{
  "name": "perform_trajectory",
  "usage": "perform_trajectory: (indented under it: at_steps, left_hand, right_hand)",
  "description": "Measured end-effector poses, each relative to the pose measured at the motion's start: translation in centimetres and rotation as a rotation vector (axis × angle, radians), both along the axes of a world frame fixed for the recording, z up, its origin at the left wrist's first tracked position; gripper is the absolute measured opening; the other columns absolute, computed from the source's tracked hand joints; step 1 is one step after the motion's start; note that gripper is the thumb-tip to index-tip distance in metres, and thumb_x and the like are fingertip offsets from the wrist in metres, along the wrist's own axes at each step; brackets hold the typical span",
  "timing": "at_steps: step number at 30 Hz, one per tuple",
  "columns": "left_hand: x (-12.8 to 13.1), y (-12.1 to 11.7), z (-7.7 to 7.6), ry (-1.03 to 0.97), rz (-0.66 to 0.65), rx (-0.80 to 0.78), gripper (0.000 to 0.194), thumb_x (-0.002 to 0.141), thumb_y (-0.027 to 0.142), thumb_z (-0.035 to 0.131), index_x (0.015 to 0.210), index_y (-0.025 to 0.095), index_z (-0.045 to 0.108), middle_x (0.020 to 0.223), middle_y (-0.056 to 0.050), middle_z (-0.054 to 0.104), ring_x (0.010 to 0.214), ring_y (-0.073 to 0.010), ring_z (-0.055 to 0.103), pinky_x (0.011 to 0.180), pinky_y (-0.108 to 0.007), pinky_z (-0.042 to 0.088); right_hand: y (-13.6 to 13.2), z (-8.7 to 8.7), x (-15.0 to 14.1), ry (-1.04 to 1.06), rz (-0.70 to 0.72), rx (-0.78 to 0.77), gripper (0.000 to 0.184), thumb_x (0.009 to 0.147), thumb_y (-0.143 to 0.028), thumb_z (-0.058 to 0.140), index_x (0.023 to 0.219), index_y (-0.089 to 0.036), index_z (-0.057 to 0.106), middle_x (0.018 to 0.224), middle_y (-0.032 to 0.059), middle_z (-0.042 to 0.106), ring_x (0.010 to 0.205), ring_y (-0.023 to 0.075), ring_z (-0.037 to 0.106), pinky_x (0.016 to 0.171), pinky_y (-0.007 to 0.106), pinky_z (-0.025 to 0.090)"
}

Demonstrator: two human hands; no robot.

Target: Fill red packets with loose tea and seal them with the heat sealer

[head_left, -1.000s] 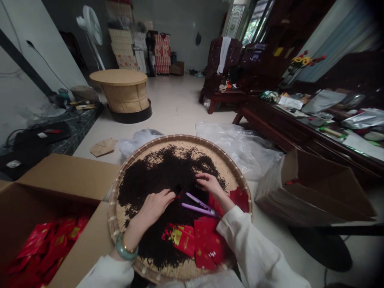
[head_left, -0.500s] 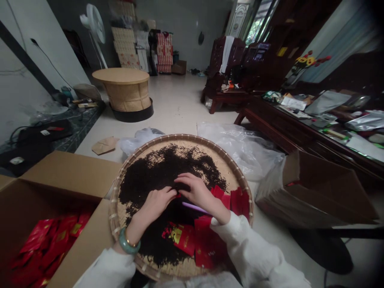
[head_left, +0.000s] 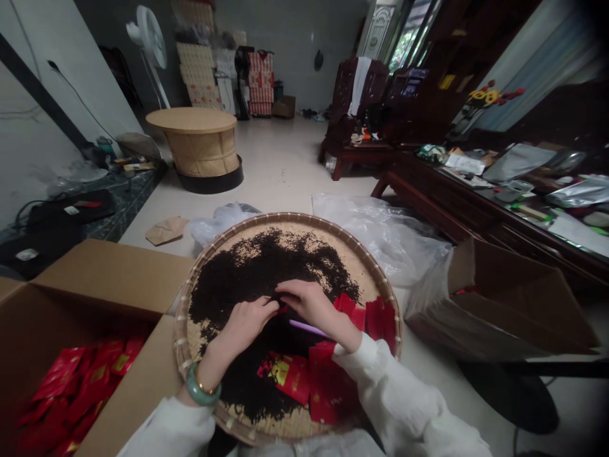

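Note:
Loose dark leaves, like tea (head_left: 238, 273), cover much of a round woven bamboo tray (head_left: 380, 270). Over its middle my left hand (head_left: 250, 320) is closed, its fingertips pinching a small red packet (head_left: 284, 310), of which only a sliver shows. My right hand (head_left: 309, 304) meets it from the other side, fingers bent together at the packet's top; what they hold is hidden. Beneath the right wrist lies a light purple stick-like tool (head_left: 307, 328). Flat red packets (head_left: 330, 387) rest on the tray's near right, one printed with yellow (head_left: 290, 377).
At left an open cardboard box (head_left: 109, 273) contains many red packets (head_left: 80, 387). Another open carton (head_left: 514, 298) stands at right, with clear plastic sheeting (head_left: 380, 235) behind the tray. Farther off are a round wooden-topped table (head_left: 190, 120) and a long dark table (head_left: 428, 190) with clutter.
My right hand has dropped slightly, and its fingers have come down closer to the left fingertips. My left hand has shifted only a little. The tray and packets look the same.

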State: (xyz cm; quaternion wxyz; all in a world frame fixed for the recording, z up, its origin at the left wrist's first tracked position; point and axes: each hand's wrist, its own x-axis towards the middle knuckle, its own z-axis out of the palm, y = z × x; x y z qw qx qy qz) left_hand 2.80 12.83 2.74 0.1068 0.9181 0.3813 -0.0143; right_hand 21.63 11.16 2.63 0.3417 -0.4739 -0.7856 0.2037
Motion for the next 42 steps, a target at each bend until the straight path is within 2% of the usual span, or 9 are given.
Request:
perform_trajectory:
  at_steps: [4,8,11,15,19,23,32,37,42]
  left_hand:
    - [-0.4,-0.2,0.1,0.027,-0.01,0.039,0.025,0.097,0.029,0.038,0.109,0.026,0.06,0.106,-0.005,0.065,0.078,-0.0168,0.066,0.058,-0.022,0.042]
    - [-0.8,-0.3,0.0,-0.013,-0.028,0.068,0.025,0.097,0.027,0.038,0.108,0.024,0.06,0.107,-0.005,0.064,0.078,-0.0178,0.066,0.057,-0.023,0.042]
    - [-1.0,-0.3,-0.3,-0.109,-0.069,0.081,0.025,0.097,0.026,0.036,0.104,0.022,0.06,0.102,-0.005,0.064,0.077,-0.0182,0.064,0.06,-0.025,0.044]
    - [-1.1,-0.6,-0.8,-0.334,-0.104,0.045,0.024,0.095,0.022,0.035,0.103,0.019,0.057,0.095,-0.006,0.064,0.084,-0.018,0.062,0.073,-0.028,0.047]
    - [-1.2,-0.7,-1.4,-0.449,0.017,-0.06,0.023,0.091,0.029,0.047,0.109,0.018,0.055,0.098,-0.007,0.063,0.088,-0.0199,0.06,0.078,-0.031,0.046]
    - [-1.2,-0.6,-1.6,-0.471,0.027,-0.152,0.019,0.091,0.031,0.047,0.084,0.018,0.058,0.08,-0.004,0.061,0.076,-0.018,0.057,0.069,-0.028,0.043]
    - [-0.5,-1.3,-2.0,-0.791,0.11,-0.344,0.02,0.089,0.028,0.045,0.083,0.017,0.061,0.077,-0.001,0.064,0.071,-0.0136,0.059,0.066,-0.023,0.043]
    - [0.4,-2.3,-3.6,-0.995,0.301,-0.384,0.019,0.086,0.031,0.049,0.085,0.016,0.061,0.081,-0.004,0.064,0.077,-0.0154,0.061,0.072,-0.025,0.046]
    - [0.2,-3.1,-4.9,-1.059,0.428,-0.874,0.067,0.067,0.03,0.071,0.127,0.016,0.045,0.098,-0.007,0.067,0.085,-0.0192,0.064,0.076,-0.03,0.05]
  right_hand:
    - [0.5,0.2,1.8,0.083,-0.166,0.0,0.02,0.086,-0.022,0.059,0.104,-0.018,0.068,0.111,0.0088,0.066,0.103,0.0187,0.062,0.093,0.034,0.047]
    - [-0.2,1.4,2.3,-0.111,-0.002,0.054,0.027,0.083,-0.033,0.065,0.107,-0.019,0.067,0.122,0.0109,0.059,0.124,0.0246,0.045,0.103,0.041,0.038]
    - [-1.0,2.0,1.6,-0.359,0.132,-0.024,0.023,0.083,-0.032,0.066,0.102,-0.018,0.067,0.106,0.0104,0.062,0.109,0.0229,0.053,0.092,0.035,0.044]
    - [-1.2,2.0,0.8,-0.507,0.098,-0.18,0.014,0.089,-0.025,0.058,0.087,-0.014,0.066,0.087,0.0061,0.06,0.075,0.0139,0.057,0.067,0.023,0.043]
    - [-1.0,1.6,0.9,-0.429,0.177,-0.19,0.019,0.091,-0.025,0.055,0.08,-0.012,0.064,0.082,0.0045,0.056,0.068,0.0106,0.052,0.062,0.02,0.037]
    - [-1.1,1.3,1.1,-0.38,0.253,-0.235,0.026,0.09,-0.031,0.057,0.073,-0.012,0.061,0.075,0.0023,0.052,0.063,0.0091,0.046,0.059,0.02,0.033]
    - [-0.9,0.8,1.1,-0.187,0.329,-0.56,0.043,0.08,-0.044,0.065,0.057,-0.013,0.045,0.057,-0.0054,0.037,0.053,0.0051,0.031,0.051,0.021,0.023]
    - [-1.2,0.2,0.7,-0.052,0.363,-0.709,0.044,0.082,-0.048,0.057,0.058,-0.014,0.041,0.054,-0.0066,0.029,0.051,0.0052,0.026,0.048,0.02,0.022]
    - [-1.4,-0.6,0.8,0.062,0.22,-0.603,0.048,0.087,-0.054,0.046,0.062,-0.014,0.047,0.057,-0.003,0.042,0.052,0.0076,0.036,0.049,0.021,0.028]
